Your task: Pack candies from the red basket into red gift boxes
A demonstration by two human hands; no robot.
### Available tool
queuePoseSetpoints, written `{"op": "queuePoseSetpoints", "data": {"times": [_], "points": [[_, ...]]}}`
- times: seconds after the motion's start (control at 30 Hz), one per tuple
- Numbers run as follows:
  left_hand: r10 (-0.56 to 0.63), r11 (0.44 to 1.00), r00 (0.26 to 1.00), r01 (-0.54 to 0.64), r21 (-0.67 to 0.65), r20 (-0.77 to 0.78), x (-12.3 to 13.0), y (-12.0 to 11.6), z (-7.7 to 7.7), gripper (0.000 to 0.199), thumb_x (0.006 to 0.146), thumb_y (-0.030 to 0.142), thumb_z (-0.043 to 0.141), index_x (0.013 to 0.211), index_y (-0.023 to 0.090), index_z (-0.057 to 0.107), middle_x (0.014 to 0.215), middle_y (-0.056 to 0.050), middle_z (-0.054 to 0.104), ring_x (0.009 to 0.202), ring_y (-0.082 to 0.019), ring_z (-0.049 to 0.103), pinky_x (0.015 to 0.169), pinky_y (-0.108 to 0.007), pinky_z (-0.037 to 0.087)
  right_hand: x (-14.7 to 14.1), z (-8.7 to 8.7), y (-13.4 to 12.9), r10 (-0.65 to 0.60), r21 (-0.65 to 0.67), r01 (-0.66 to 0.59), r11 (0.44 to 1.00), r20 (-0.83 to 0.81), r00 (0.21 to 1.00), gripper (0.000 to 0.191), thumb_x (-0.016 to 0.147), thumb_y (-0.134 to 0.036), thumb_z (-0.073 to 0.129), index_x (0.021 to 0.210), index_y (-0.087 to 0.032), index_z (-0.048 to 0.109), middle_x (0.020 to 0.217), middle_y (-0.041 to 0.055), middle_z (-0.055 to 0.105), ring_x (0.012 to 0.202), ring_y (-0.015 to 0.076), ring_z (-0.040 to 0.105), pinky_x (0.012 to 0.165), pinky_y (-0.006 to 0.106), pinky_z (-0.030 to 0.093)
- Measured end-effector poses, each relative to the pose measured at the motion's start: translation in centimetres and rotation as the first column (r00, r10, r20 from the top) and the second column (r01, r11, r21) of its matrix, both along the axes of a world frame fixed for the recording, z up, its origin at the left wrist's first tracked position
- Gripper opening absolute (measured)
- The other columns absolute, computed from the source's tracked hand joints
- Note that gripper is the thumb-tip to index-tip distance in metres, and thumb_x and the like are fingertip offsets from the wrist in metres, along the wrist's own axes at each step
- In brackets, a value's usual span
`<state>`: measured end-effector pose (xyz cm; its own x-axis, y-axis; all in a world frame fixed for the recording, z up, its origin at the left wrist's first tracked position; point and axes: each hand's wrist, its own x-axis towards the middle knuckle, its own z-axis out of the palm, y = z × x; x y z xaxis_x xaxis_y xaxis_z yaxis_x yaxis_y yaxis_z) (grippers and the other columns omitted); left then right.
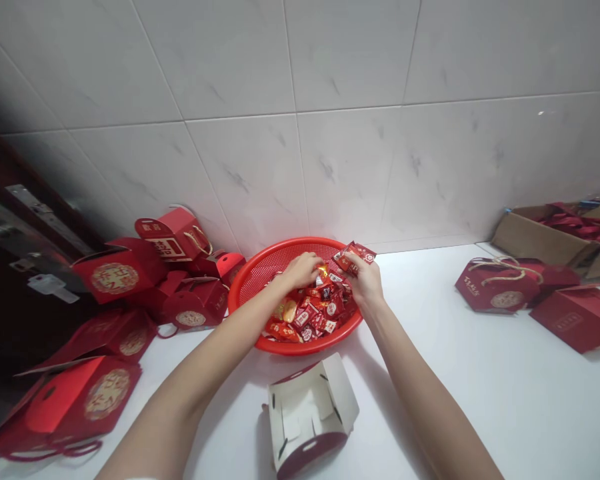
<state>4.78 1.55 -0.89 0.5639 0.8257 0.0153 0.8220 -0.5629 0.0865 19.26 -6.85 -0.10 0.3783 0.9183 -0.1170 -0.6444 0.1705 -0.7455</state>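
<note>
A red plastic basket (pixel 253 267) holds a heap of wrapped candies (pixel 313 313) in red, orange and gold. Over its far middle, my left hand (pixel 304 270) reaches in with curled fingers; an orange-yellow wrapper lies by the fingertips, and what they grip is hidden. My right hand (pixel 366 280) is closed on red candy packets (pixel 357 253) at the basket's right rim. In front of the basket stands an open-topped gift box (pixel 313 407), white inside and dark red outside, with its flaps spread and nothing visible inside but folded card.
Several red gift boxes (pixel 113 280) with gold prints are piled at the left. On the right are a roped red box (pixel 500 287), a plainer red box (pixel 577 317) and a cardboard carton (pixel 535 233) of dark red material. A tiled wall (pixel 350 173) rises behind the white table (pixel 430 320).
</note>
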Motion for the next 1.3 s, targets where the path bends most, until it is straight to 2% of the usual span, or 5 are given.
{"op": "queuePoseSetpoints", "data": {"times": [0.27, 0.63, 0.93, 1.1, 1.3], "points": [[-0.221, 0.974, 0.974, 0.218, -0.06, -0.055, 3.8, 0.2, -2.2, 0.034, 0.09, 0.011, 0.054, 0.118, 0.022, 0.07, 0.124, -0.01, 0.07, 0.116, -0.027, 0.065, 0.098, -0.034, 0.052, -0.1, 0.1, 0.2, -0.038, 0.035, 0.04, 0.999, -0.043, 0.998, 0.011, 0.057, -0.014, 0.074, 0.062, -0.017, 0.066, 0.059, -0.0027, 0.069, 0.055, 0.0132, 0.063, 0.052, 0.022, 0.053], [-0.158, 0.986, 0.979, 0.149, -0.076, -0.126, 4.2, 0.4, -1.5, 0.024, 0.086, 0.02, 0.064, 0.107, 0.025, 0.075, 0.127, -0.012, 0.066, 0.121, -0.032, 0.061, 0.101, -0.044, 0.05, -0.1, 0.5, -0.1, -0.034, 0.01, 0.035, 0.999, -0.034, 0.999, 0.009, 0.06, -0.012, 0.071, 0.059, -0.017, 0.064, 0.057, -0.003, 0.067, 0.054, 0.012, 0.061, 0.053, 0.022, 0.052], [-0.098, 0.985, 0.995, 0.099, -0.139, 0.012, 3.7, 0.8, -1.1, 0.008, 0.075, 0.014, 0.071, 0.077, 0.022, 0.073, 0.089, -0.006, 0.076, 0.091, -0.028, 0.071, 0.082, -0.032, 0.052, -0.2, 0.1, 0.2, -0.019, 0.046, 0.021, 0.999, -0.044, 0.999, 0.007, 0.059, -0.014, 0.074, 0.061, -0.016, 0.067, 0.06, -0.0018, 0.068, 0.056, 0.0125, 0.062, 0.05, 0.022, 0.051], [-0.053, 0.977, 0.982, 0.088, -0.193, 0.181, 2.3, 1.5, 0.6, 0.008, 0.077, 0.019, 0.068, 0.078, 0.022, 0.075, 0.074, -0.001, 0.074, 0.078, -0.022, 0.071, 0.071, -0.026, 0.05, -0.2, 0.0, 0.3, 0.026, 0.099, -0.027, 0.995, 0.005, 1.0, 0.006, 0.06, -0.016, 0.074, 0.064, -0.016, 0.069, 0.062, 0.0004, 0.071, 0.056, 0.0137, 0.063, 0.052, 0.023, 0.053], [-0.008, 0.966, 0.895, 0.123, -0.227, 0.447, 0.6, 1.0, 4.0, 0.024, 0.081, 0.024, 0.064, 0.097, 0.013, 0.077, 0.091, -0.005, 0.079, 0.087, -0.021, 0.072, 0.08, -0.028, 0.054, -0.1, 0.4, 0.0, 0.028, 0.06, -0.028, 0.998, -0.01, 1.0, 0.01, 0.059, -0.017, 0.074, 0.069, -0.016, 0.072, 0.066, 0.0003, 0.073, 0.06, 0.0148, 0.066, 0.053, 0.023, 0.056]]}}
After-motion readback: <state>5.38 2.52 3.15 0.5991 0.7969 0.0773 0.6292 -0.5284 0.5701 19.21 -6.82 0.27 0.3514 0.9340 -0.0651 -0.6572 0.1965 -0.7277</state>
